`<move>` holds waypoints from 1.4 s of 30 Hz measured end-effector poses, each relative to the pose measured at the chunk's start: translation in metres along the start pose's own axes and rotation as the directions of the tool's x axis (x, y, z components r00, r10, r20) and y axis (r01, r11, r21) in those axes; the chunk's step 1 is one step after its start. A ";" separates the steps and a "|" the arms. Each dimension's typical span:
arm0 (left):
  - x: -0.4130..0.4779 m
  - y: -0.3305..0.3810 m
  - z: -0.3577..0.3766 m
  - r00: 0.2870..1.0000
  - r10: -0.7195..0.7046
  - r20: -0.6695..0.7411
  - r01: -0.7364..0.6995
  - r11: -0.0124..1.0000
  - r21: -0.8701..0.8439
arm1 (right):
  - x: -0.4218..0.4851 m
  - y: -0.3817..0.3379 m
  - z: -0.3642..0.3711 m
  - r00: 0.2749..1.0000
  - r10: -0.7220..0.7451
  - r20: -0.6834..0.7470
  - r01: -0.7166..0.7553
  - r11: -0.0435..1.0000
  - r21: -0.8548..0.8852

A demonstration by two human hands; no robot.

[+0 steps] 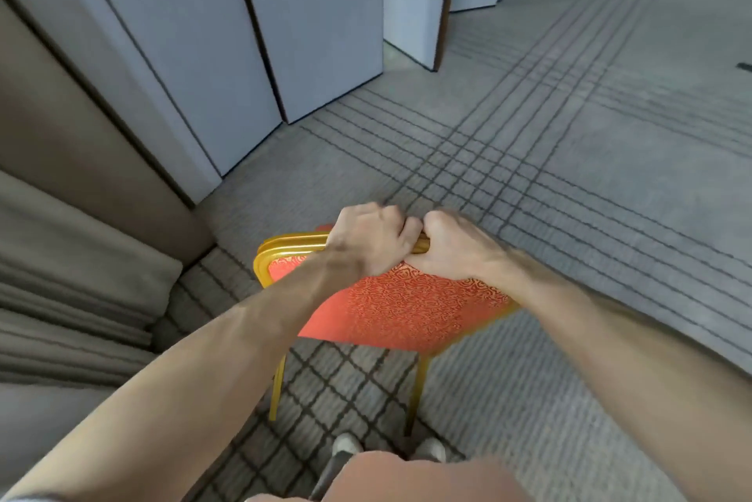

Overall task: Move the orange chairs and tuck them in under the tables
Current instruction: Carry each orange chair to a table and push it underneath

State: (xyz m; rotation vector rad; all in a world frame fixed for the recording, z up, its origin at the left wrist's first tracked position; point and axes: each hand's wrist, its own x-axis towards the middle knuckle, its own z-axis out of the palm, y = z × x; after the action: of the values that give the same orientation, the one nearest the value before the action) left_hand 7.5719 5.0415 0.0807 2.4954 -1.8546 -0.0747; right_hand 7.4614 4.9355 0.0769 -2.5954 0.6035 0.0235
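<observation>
The orange chair (390, 306) stands on the lined carpet (569, 196) directly in front of the person, its padded back turned toward them and its seat almost wholly hidden on the far side. Its two rear legs (278, 387) come down just ahead of the person's shoes (346, 444). The gold top rail (293, 243) runs left to right across the view, dipping slightly to the right. Both hands sit on it side by side. The left hand (368, 243) and the right hand (451, 247) each curl their fingers over the rail from behind, with their knuckles touching or nearly so. A short piece of rail shows between them, and a longer bare stretch shows out toward the left corner. The grip is therefore at the chair's highest point, with the chair's weight below and slightly ahead of the hands. Neither hand is nearer than the other. Because the hands are so close together, they probably give little leverage against twisting, so turning the chair may need a wider hold. No table is clearly in view. Pale folding wall panels (317, 33) stand ahead on the left. Beige pleated cloth (73, 298) hangs at the near left, just beside the chair's left corner, and I cannot tell whether it is a table skirt. The chair is not yet tucked in, and which way it must go cannot be read from here.
</observation>
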 end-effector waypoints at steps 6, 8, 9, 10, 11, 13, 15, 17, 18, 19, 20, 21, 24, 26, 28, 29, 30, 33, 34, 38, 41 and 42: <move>0.051 0.105 0.026 0.946 0.324 -0.035 -0.323 0.946 0.017 | -0.082 0.089 -0.005 0.945 0.302 -0.125 -0.303 0.953 0.006; 0.067 0.141 0.032 0.940 0.342 -0.011 -0.342 0.938 -0.056 | -0.110 0.115 -0.006 0.910 0.379 -0.166 -0.383 0.924 0.009; 0.074 0.156 0.039 0.932 0.362 -0.017 -0.362 0.929 -0.077 | -0.123 0.125 -0.007 0.897 0.405 -0.178 -0.411 0.911 0.003; 0.082 0.172 0.045 0.913 0.407 -0.024 -0.407 0.911 -0.069 | -0.137 0.134 -0.009 0.884 0.429 -0.184 -0.438 0.899 -0.009; 0.090 0.190 0.050 0.884 0.466 -0.027 -0.467 0.883 -0.038 | -0.149 0.144 -0.011 0.870 0.450 -0.200 -0.463 0.886 -0.019; 0.103 0.235 0.059 0.814 0.581 -0.010 -0.581 0.814 -0.013 | -0.184 0.169 -0.015 0.814 0.525 -0.249 -0.540 0.841 0.009; 0.110 0.272 0.061 0.779 0.627 0.018 -0.624 0.778 -0.073 | -0.210 0.186 -0.016 0.762 0.580 -0.287 -0.599 0.800 0.027; 0.116 0.316 0.065 0.714 0.699 0.045 -0.694 0.714 -0.095 | -0.240 0.207 -0.018 0.695 0.655 -0.297 -0.667 0.741 0.073; 0.119 0.337 0.068 0.680 0.731 0.048 -0.726 0.681 -0.096 | -0.256 0.217 -0.019 0.660 0.693 -0.290 -0.704 0.705 0.086; 0.119 0.354 0.074 0.656 0.754 0.039 -0.747 0.655 -0.114 | -0.271 0.224 -0.019 0.633 0.720 -0.283 -0.729 0.678 0.092; 0.117 0.373 0.078 0.633 0.774 0.019 -0.764 0.628 -0.148 | -0.288 0.231 -0.020 0.602 0.751 -0.270 -0.758 0.644 0.103; 0.115 0.390 0.081 0.607 0.795 -0.003 -0.781 0.595 -0.187 | -0.304 0.238 -0.021 0.572 0.774 -0.272 -0.777 0.618 0.121; 0.116 0.445 0.079 0.530 0.848 -0.031 -0.830 0.511 -0.223 | -0.345 0.261 -0.032 0.447 0.847 -0.287 -0.837 0.509 0.198; 0.132 0.463 0.073 0.523 0.852 -0.006 -0.837 0.513 -0.190 | -0.345 0.277 -0.044 0.394 0.861 -0.321 -0.850 0.474 0.230; 0.155 0.467 0.068 0.565 0.825 0.006 -0.808 0.555 -0.199 | -0.330 0.292 -0.055 0.366 0.868 -0.336 -0.852 0.458 0.255; 0.166 0.467 0.066 0.593 0.805 0.011 -0.786 0.582 -0.208 | -0.321 0.299 -0.059 0.349 0.873 -0.340 -0.855 0.445 0.264; 0.175 0.468 0.065 0.604 0.797 0.002 -0.776 0.588 -0.229 | -0.314 0.305 -0.063 0.333 0.879 -0.343 -0.860 0.432 0.272; 0.202 0.483 0.068 0.591 0.806 0.026 -0.770 0.573 -0.279 | -0.312 0.327 -0.075 0.334 0.859 -0.387 -0.853 0.451 0.264; 0.208 0.490 0.069 0.581 0.814 0.011 -0.777 0.559 -0.291 | -0.316 0.332 -0.079 0.342 0.852 -0.397 -0.847 0.462 0.261; 0.245 0.531 0.076 0.544 0.838 -0.038 -0.810 0.513 -0.284 | -0.327 0.373 -0.106 0.337 0.836 -0.433 -0.845 0.471 0.252; 0.292 0.570 0.074 0.520 0.852 -0.064 -0.833 0.489 -0.259 | -0.325 0.426 -0.133 0.330 0.825 -0.459 -0.847 0.474 0.243; 0.306 0.582 0.073 0.502 0.861 -0.080 -0.847 0.471 -0.246 | -0.324 0.442 -0.142 0.326 0.828 -0.456 -0.850 0.468 0.242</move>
State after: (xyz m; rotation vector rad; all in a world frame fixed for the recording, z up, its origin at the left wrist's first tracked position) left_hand 7.0993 4.5806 0.0333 1.1388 -2.6670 -0.3255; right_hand 6.9699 4.6551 0.0461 -1.9517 2.1457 -0.3516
